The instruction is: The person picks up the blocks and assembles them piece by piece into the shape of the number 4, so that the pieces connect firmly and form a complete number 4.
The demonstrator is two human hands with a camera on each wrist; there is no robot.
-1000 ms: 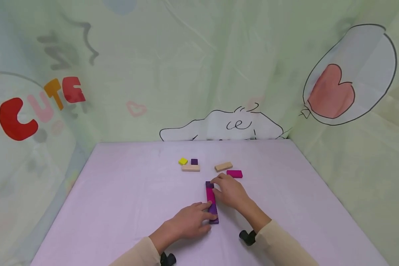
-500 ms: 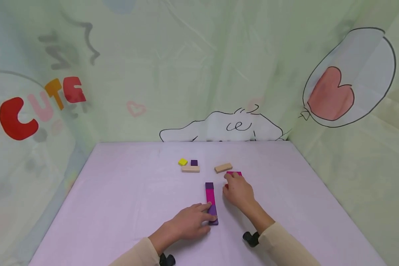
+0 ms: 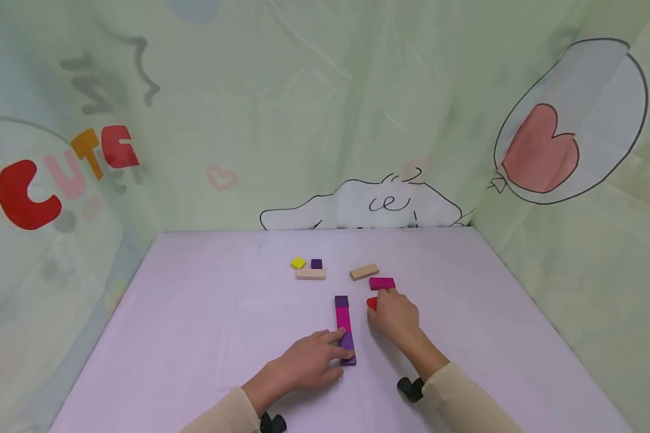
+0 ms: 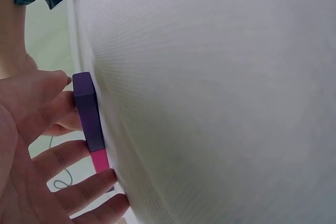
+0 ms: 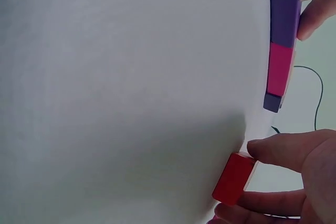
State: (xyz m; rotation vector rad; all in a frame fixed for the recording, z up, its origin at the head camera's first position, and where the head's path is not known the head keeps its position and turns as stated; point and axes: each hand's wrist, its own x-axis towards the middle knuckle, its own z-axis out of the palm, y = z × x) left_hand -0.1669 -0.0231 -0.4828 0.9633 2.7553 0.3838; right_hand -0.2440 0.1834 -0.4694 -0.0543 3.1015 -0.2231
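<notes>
A row of three blocks lies end to end on the pink table [image 3: 206, 313]: a small dark purple block [image 3: 341, 300], a magenta block [image 3: 343, 317] and a purple block [image 3: 348, 347]. My left hand [image 3: 330, 350] rests flat with straight fingers touching the purple block [image 4: 86, 111] at the near end. Just right of the row, my right hand [image 3: 386, 305] pinches a small red block [image 3: 371, 303] between thumb and fingers. The right wrist view shows the red block [image 5: 233, 178] held at the table surface, apart from the row [image 5: 281, 51].
Beyond the right hand lie a loose magenta block [image 3: 381, 283] and a tan block [image 3: 364, 272]. Farther left sit another tan block [image 3: 310, 273], a yellow cube [image 3: 298, 263] and a small purple cube [image 3: 316, 263]. Green printed fabric walls close in the table.
My right hand left the far end of the row, moved right toward the loose magenta block, and now pinches the red block. The left hand stayed on the purple block.
</notes>
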